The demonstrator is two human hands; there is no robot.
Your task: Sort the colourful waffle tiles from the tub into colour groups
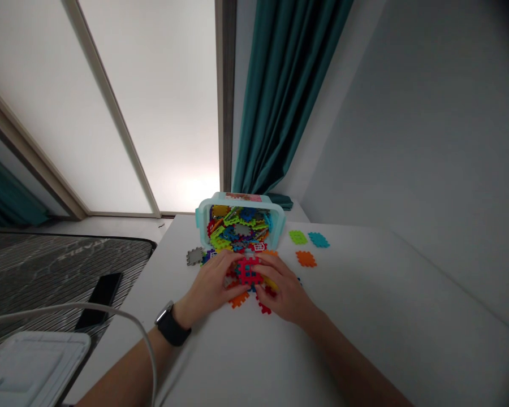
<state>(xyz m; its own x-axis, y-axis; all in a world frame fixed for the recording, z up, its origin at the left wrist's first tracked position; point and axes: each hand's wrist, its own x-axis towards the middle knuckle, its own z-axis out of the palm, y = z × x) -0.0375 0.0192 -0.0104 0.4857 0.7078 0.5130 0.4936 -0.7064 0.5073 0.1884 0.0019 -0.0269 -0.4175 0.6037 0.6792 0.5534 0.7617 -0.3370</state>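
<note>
Between my two hands is a red interlocking building piece point(249, 271) with notched edges and a windowed middle. My left hand point(214, 280), with a black watch on its wrist, grips its left side between thumb and fingers. From the right, my right hand point(284, 285) pinches the opposite side. Whether the red piece is joined to others beneath it is hidden. Around and under the hands lie an orange piece point(239, 300), a darker red piece point(263, 306) and a yellow piece point(270, 284). A grey piece point(194, 256) rests left of my left hand.
Just beyond my hands, a light teal tub point(198, 226) lies tipped toward me, full of colourful pieces. Green point(298, 237), blue point(319, 239) and orange notched tiles point(306, 259) lie to the right on the white table point(365, 316). A white cable point(89, 306) crosses my left forearm.
</note>
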